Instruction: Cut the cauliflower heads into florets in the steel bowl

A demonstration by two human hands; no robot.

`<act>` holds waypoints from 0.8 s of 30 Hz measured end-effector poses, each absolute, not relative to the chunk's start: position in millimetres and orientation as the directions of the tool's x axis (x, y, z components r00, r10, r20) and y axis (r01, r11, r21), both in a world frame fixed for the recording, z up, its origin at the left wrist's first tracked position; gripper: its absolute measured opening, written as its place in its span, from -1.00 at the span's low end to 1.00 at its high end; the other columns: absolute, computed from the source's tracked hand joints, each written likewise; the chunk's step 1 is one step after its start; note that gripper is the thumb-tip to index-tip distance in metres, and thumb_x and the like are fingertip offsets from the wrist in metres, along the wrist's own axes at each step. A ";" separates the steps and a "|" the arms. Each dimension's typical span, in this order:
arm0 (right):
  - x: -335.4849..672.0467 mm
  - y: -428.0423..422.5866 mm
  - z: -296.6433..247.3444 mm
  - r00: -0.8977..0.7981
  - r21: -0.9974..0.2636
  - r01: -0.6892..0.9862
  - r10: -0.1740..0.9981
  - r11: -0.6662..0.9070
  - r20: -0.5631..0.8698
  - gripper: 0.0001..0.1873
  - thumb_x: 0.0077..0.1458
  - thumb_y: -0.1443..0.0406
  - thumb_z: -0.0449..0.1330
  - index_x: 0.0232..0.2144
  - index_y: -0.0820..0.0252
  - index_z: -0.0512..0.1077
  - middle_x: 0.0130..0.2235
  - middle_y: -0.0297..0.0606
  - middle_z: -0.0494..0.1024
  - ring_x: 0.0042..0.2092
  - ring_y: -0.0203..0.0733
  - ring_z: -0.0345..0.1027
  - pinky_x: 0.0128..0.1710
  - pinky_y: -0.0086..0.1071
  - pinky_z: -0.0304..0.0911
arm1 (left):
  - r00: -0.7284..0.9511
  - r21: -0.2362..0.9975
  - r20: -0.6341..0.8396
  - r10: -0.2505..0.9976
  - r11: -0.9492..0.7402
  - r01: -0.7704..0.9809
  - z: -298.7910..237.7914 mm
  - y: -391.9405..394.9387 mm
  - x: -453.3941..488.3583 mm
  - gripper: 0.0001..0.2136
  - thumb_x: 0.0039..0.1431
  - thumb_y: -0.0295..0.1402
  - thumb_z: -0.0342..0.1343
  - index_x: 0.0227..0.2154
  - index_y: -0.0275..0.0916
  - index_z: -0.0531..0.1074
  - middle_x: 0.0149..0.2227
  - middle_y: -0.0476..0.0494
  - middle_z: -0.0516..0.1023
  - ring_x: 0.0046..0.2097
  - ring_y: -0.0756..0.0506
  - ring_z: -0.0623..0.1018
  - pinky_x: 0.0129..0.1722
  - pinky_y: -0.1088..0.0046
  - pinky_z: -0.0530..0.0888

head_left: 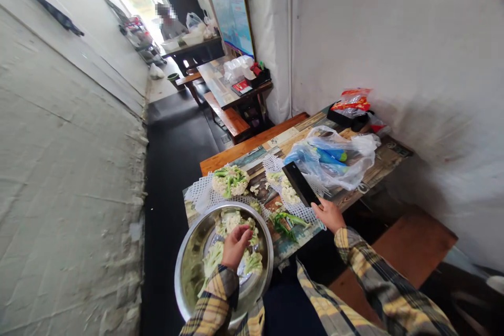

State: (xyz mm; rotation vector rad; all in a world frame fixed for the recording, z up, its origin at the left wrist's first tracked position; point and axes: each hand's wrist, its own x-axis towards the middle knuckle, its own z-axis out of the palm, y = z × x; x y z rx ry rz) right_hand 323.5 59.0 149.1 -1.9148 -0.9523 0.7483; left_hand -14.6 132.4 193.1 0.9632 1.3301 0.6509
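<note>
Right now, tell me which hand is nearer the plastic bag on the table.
Right. The right hand, gripping a cleaver, is just in front of the plastic bag. The left hand is farther away, down in the steel bowl on the cauliflower pieces.

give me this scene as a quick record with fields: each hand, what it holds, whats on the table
left hand: inside the steel bowl, fingers on cauliflower florets; grip unclear
right hand: closed on a cleaver, blade over the table
on table: cauliflower head on white mesh, green stalks, plastic bag with blue items, red packet at the far end
background: another person at a far table
</note>
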 end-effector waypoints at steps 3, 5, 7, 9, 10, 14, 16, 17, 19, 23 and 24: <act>327.3 93.3 142.0 0.479 -0.893 0.336 0.871 -0.298 -0.110 -0.74 -0.16 0.11 0.23 -0.43 0.13 0.53 -0.35 -0.21 0.61 -0.20 -0.03 0.49 -0.07 -0.22 0.30 | 0.162 0.850 -0.527 0.834 0.516 0.104 197.3 125.4 -17.7 -0.57 -0.27 -0.10 0.35 -0.37 -0.29 0.45 -0.50 -0.06 0.53 -0.43 -0.01 0.49 -0.47 0.50 0.40; 325.1 110.9 135.9 0.461 -0.907 0.317 0.881 -0.278 -0.109 -0.73 -0.20 0.12 0.24 -0.42 0.14 0.53 -0.16 -0.14 0.60 -0.03 0.02 0.42 0.03 -0.19 0.25 | 0.160 0.846 -0.532 0.831 0.528 0.070 199.7 120.6 -21.8 -0.58 -0.27 -0.12 0.35 -0.39 -0.29 0.44 -0.52 -0.03 0.52 -0.46 0.01 0.47 -0.48 0.52 0.37; 321.9 121.3 128.8 0.450 -0.917 0.278 0.882 -0.287 -0.140 -0.70 -0.20 0.12 0.23 -0.39 0.16 0.53 -0.12 -0.11 0.59 -0.01 0.05 0.41 0.01 -0.16 0.29 | 0.155 0.841 -0.539 0.828 0.541 0.034 201.2 115.3 -27.2 -0.58 -0.28 -0.11 0.35 -0.40 -0.28 0.42 -0.54 0.00 0.50 -0.50 0.04 0.44 -0.49 0.54 0.34; 319.2 124.7 121.8 0.441 -0.920 0.221 0.874 -0.324 -0.202 -0.67 -0.17 0.09 0.21 -0.39 0.18 0.53 -0.25 -0.10 0.62 -0.14 0.06 0.48 -0.17 -0.14 0.39 | 0.139 0.836 -0.544 0.828 0.548 0.009 201.4 109.5 -33.2 -0.59 -0.27 -0.10 0.34 -0.41 -0.28 0.41 -0.55 0.01 0.49 -0.51 0.06 0.42 -0.51 0.56 0.30; 318.2 124.4 118.6 0.436 -0.919 0.189 0.868 -0.346 -0.238 -0.67 -0.16 0.07 0.20 -0.40 0.18 0.52 -0.32 -0.11 0.62 -0.24 0.06 0.50 -0.29 -0.15 0.42 | 0.128 0.836 -0.544 0.829 0.548 0.003 200.9 106.6 -36.1 -0.59 -0.26 -0.10 0.34 -0.42 -0.27 0.41 -0.55 0.02 0.49 -0.51 0.06 0.42 -0.52 0.56 0.29; 314.4 119.8 112.0 0.407 -0.918 0.068 0.851 -0.390 -0.331 -0.65 -0.24 0.02 0.24 -0.48 0.17 0.50 -0.44 -0.14 0.61 -0.40 0.03 0.51 -0.46 -0.18 0.44 | 0.091 0.837 -0.545 0.833 0.548 -0.001 195.0 96.1 -45.6 -0.62 -0.23 -0.10 0.32 -0.41 -0.26 0.40 -0.54 0.02 0.50 -0.49 0.05 0.44 -0.52 0.56 0.29; 310.1 118.5 113.0 0.401 -0.924 0.021 0.850 -0.381 -0.341 -0.62 -0.29 0.00 0.26 -0.50 0.16 0.50 -0.43 -0.18 0.62 -0.37 0.00 0.53 -0.38 -0.19 0.46 | 0.075 0.830 -0.556 0.828 0.558 -0.004 190.0 92.5 -48.3 -0.60 -0.25 -0.08 0.32 -0.42 -0.25 0.39 -0.55 0.02 0.49 -0.50 0.05 0.44 -0.52 0.56 0.29; 307.0 118.0 114.4 0.403 -0.928 0.003 0.849 -0.374 -0.341 -0.61 -0.31 -0.01 0.26 -0.50 0.16 0.51 -0.43 -0.19 0.62 -0.35 -0.01 0.53 -0.35 -0.20 0.46 | 0.067 0.827 -0.560 0.826 0.562 -0.007 187.1 91.2 -49.2 -0.59 -0.27 -0.07 0.32 -0.42 -0.25 0.39 -0.55 0.02 0.49 -0.50 0.05 0.43 -0.52 0.55 0.29; 299.2 116.7 118.6 0.420 -0.934 -0.020 0.844 -0.358 -0.333 -0.58 -0.33 -0.04 0.26 -0.50 0.17 0.51 -0.45 -0.21 0.62 -0.34 -0.01 0.53 -0.31 -0.21 0.46 | 0.056 0.824 -0.565 0.823 0.566 -0.011 181.1 89.7 -50.8 -0.56 -0.29 -0.04 0.31 -0.42 -0.24 0.38 -0.54 0.01 0.49 -0.50 0.04 0.44 -0.52 0.54 0.30; 281.0 108.7 131.1 0.459 -0.943 -0.022 0.834 -0.333 -0.306 -0.55 -0.31 -0.06 0.26 -0.52 0.20 0.49 -0.53 -0.25 0.58 -0.36 -0.01 0.51 -0.34 -0.24 0.44 | 0.027 0.819 -0.572 0.819 0.573 -0.023 170.8 88.8 -53.7 -0.51 -0.34 0.02 0.30 -0.42 -0.24 0.36 -0.53 -0.01 0.50 -0.51 0.03 0.44 -0.52 0.52 0.30; 276.4 105.6 135.7 0.466 -0.945 -0.019 0.833 -0.327 -0.297 -0.55 -0.29 -0.07 0.26 -0.52 0.20 0.49 -0.54 -0.26 0.58 -0.36 -0.01 0.51 -0.34 -0.25 0.43 | 0.022 0.818 -0.574 0.819 0.574 -0.032 169.1 88.6 -54.0 -0.50 -0.36 0.03 0.30 -0.43 -0.24 0.36 -0.54 -0.01 0.50 -0.51 0.03 0.43 -0.53 0.52 0.29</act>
